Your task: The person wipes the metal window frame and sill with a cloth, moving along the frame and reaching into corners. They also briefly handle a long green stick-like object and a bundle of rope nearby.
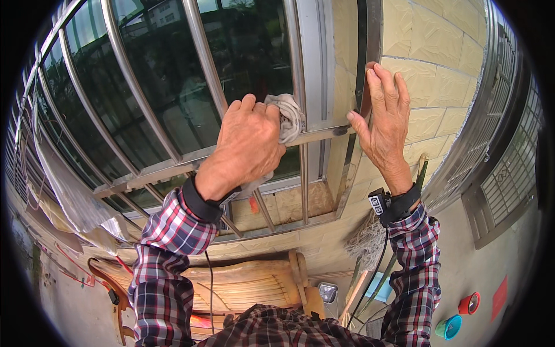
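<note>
My left hand grips a crumpled grey cloth against the horizontal rail of a metal window grille, next to an upright bar. Some of the cloth hangs below the hand, and the palm hides the rest. My right hand is spread with its fingers upward, touching the metal frame edge at the grille's right side. Nothing shows in it. Behind the bars is a dark, reflecting window pane with a tiled sill below.
Below stands a wooden bench. A broom leans by the tiled wall. On the floor are a floodlight, a red pot and a teal basket. Pale plastic sheeting hangs at the left. A barred metal door is far right.
</note>
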### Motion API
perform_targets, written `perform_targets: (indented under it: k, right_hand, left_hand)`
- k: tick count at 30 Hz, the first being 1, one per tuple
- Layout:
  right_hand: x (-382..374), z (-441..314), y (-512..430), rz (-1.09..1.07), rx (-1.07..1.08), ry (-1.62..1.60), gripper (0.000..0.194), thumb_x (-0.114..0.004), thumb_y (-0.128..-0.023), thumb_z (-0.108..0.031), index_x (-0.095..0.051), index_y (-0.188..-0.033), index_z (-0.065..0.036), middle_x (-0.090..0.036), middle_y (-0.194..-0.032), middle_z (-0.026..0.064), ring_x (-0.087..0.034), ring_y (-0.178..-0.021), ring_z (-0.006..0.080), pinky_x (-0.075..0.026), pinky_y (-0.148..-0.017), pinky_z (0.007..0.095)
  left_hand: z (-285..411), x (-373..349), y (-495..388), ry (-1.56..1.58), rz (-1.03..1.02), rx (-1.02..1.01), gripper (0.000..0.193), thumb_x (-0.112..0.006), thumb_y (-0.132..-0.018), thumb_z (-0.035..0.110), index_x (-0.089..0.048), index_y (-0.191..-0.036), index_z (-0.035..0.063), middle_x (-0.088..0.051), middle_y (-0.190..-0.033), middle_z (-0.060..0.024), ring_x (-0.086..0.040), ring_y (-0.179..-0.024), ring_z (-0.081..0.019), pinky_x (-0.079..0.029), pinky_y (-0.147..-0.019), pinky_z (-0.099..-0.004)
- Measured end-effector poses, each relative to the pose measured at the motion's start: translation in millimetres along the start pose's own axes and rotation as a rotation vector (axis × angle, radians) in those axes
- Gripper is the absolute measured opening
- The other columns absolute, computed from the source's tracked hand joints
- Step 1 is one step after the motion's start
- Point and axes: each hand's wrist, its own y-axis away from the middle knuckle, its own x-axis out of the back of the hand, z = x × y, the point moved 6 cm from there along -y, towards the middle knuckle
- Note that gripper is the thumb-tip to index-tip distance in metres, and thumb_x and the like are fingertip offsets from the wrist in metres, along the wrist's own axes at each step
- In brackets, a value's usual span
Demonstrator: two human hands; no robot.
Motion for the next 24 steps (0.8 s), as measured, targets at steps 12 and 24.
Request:
perform_targets:
  k: [12, 24]
  right_hand:
    - [1, 6, -1, 0.004, 0.013, 0.076, 0.057, -0.059, -0.076, -0.014, -0.041, -0.130, -0.009, -0.041, -0.133, 0.0036, -0.035, -0.122, 0.0310, -0.028, -0.101, 0.0425]
    - [0, 8, -2, -0.139, 0.042, 0.116, 0.067, -0.056, -0.073, 0.002, -0.039, -0.134, -0.021, -0.039, -0.137, -0.0018, -0.032, -0.127, 0.0253, -0.029, -0.106, 0.0386]
  left_hand:
    - [46, 32, -3, 0.071, 0.405, -0.211, 0.034, -0.058, -0.059, 0.000, -0.054, -0.093, -0.0015, -0.047, -0.094, -0.0111, -0.047, -0.075, -0.0236, -0.043, -0.062, -0.0315]
    - [11, -11, 50, -0.001, 0.343, -0.035, 0.026, -0.057, -0.065, 0.009, -0.057, -0.090, 0.0009, -0.047, -0.078, -0.0058, -0.046, -0.071, -0.0184, -0.041, -0.051, -0.0277]
